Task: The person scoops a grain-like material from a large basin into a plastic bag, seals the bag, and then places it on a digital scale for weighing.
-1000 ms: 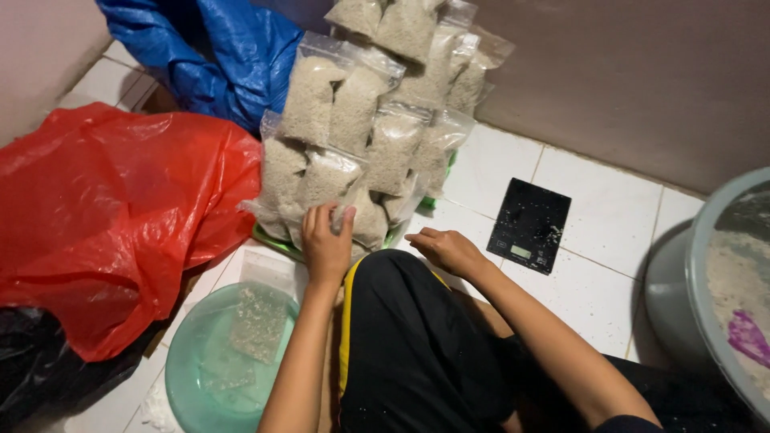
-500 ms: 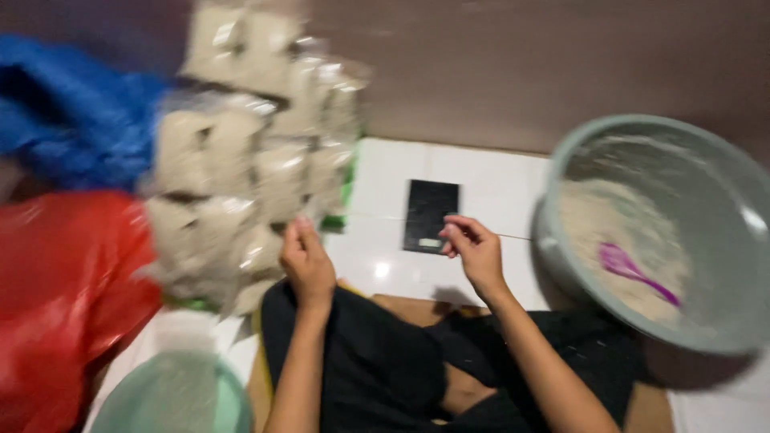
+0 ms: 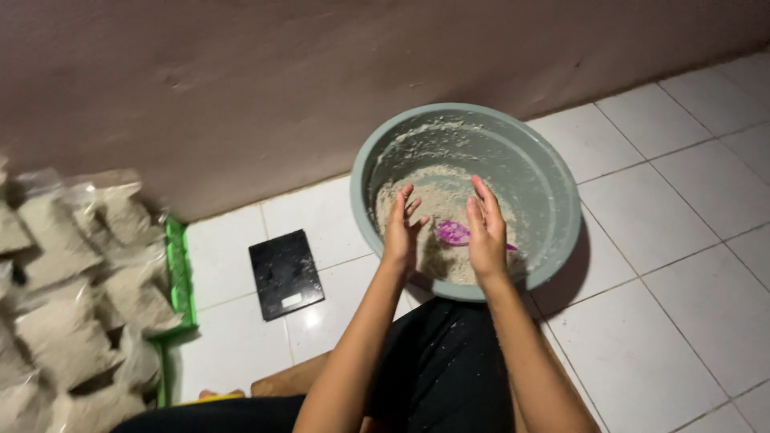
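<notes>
Fingers on both hands are spread open and straight, and they hold nothing. Her left hand (image 3: pixel 399 232) and right hand (image 3: pixel 487 228) are up over the near side of a big grey basin (image 3: pixel 553 172), with the palms turned toward each other and a gap between them. All the fingertips point away from the person, toward the wall (image 3: pixel 241 72).

Down in that gap lies a small purple scoop (image 3: pixel 454 232). It rests on a heap of pale, crumbly grain (image 3: pixel 437 200) in the bottom of the basin. Its round end is on the left side and its thin handle runs off to the right, behind the right hand, so its long way goes across, left to right. Neither hand touches it.

More of the pale stuff is smeared on the inside wall of the basin. The basin sits on the white tiled floor (image 3: pixel 666 265), close to the wall. Left of the basin, well apart from the hands, a flat black kitchen scale (image 3: pixel 285 273) lies on the floor. Farther left, clear bags filled with grain (image 3: pixel 72 289) are piled up on a green tray (image 3: pixel 178 281). The person's knee in black trousers (image 3: pixel 441 377) shows at the bottom.
</notes>
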